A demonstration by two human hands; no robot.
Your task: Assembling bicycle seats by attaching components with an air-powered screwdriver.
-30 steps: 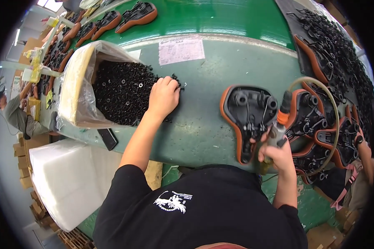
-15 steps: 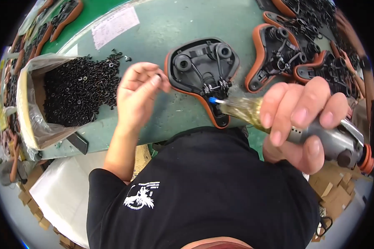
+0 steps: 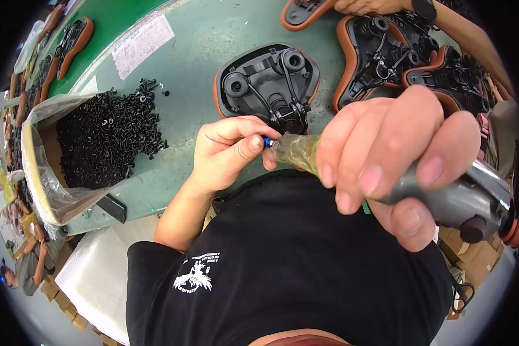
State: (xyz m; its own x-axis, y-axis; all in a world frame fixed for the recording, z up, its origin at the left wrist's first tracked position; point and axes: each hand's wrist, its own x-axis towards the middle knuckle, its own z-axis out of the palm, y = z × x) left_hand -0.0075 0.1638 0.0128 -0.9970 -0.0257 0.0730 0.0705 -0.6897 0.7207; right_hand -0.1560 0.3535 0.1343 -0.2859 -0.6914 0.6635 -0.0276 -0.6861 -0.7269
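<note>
My right hand [image 3: 401, 153] is wrapped around a grey power screwdriver [image 3: 447, 199], its nose covered in yellowish clear film and its blue tip [image 3: 267, 142] pointing left. At that tip, my left hand [image 3: 222, 153] pinches thumb and fingers together on what looks like a small black screw, mostly hidden by the fingertips. Just beyond both hands a bicycle saddle [image 3: 254, 104] lies upside down on the green table [image 3: 179, 104], showing its black underside, two round springs and brown edge. The driver's nose and my left fingers cover its narrow end.
To the left, black screws [image 3: 106, 138] spill from a plastic-lined box [image 3: 32, 164]; a dark flat object [image 3: 113, 209] lies beside it. More upturned saddles [image 3: 375, 57] crowd the right. Another person's hand [image 3: 375, 6] reaches one at the far edge. A paper sheet [image 3: 143, 46] lies far left.
My left hand has moved right, bringing its pinched piece to the driver's tip. The driver has shifted slightly left. Another person's hand has appeared at the far right with a saddle.
</note>
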